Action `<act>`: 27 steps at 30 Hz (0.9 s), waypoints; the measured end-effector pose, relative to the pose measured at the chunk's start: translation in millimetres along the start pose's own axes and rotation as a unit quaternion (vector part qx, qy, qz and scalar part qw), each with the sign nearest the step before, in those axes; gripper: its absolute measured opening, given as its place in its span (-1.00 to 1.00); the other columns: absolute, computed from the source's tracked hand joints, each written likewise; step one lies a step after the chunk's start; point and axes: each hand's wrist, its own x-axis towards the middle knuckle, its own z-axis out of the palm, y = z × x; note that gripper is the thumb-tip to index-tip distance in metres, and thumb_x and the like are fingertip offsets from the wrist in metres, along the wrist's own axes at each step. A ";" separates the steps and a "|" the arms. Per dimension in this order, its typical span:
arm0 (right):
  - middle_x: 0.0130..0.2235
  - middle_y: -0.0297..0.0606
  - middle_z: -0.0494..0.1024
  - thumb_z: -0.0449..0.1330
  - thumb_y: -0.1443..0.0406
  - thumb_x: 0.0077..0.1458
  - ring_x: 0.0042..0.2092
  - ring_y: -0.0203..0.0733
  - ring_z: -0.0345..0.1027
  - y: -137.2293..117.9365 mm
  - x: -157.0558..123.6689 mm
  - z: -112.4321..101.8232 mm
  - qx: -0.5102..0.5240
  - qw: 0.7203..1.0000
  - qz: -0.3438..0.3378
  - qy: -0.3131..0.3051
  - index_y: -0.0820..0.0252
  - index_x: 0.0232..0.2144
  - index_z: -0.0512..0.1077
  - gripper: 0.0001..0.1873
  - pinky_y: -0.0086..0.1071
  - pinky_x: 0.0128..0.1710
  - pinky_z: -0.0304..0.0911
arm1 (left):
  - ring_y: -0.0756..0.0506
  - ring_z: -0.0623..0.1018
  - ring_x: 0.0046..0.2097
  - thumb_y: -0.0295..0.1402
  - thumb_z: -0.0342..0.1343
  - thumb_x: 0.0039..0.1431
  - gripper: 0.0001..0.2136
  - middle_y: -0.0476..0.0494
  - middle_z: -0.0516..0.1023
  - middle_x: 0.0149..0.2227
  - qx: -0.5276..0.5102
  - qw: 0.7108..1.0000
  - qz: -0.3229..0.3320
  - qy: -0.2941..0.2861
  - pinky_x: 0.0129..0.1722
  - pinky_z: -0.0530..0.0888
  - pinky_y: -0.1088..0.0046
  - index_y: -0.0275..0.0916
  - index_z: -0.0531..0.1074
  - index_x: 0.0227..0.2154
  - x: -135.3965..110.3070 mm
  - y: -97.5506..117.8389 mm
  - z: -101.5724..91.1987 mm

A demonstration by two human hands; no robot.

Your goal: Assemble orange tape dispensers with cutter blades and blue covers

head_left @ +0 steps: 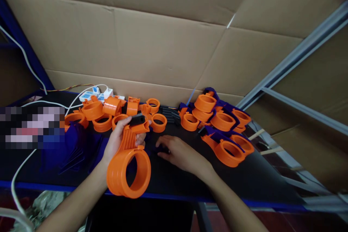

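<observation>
My left hand is wrapped round the handle of an orange plastic part with a wide ring at its lower end and a small black piece at its top. It holds the part tilted over the black table's front edge. My right hand lies palm down on the table just right of it, fingers stretched out and resting on a small dark piece that I cannot make out.
Several loose orange rings lie at the back left beside a white power strip and its cables. Assembled orange and purple parts are piled at the back right. Purple pieces lie at the left. Cardboard walls the back.
</observation>
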 end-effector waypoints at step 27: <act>-0.37 -0.35 0.50 0.38 0.19 0.09 -0.37 -0.24 0.52 -36.9 -1.9 -22.1 0.543 0.820 0.083 0.161 0.18 -0.03 0.52 -0.61 -0.47 -0.57 0.50 | -0.01 0.53 -0.53 -0.28 0.29 0.16 -0.73 0.09 0.50 -0.49 0.285 0.951 0.110 0.042 -0.41 0.51 0.46 -0.12 0.39 -0.12 -9.6 -32.8 11.3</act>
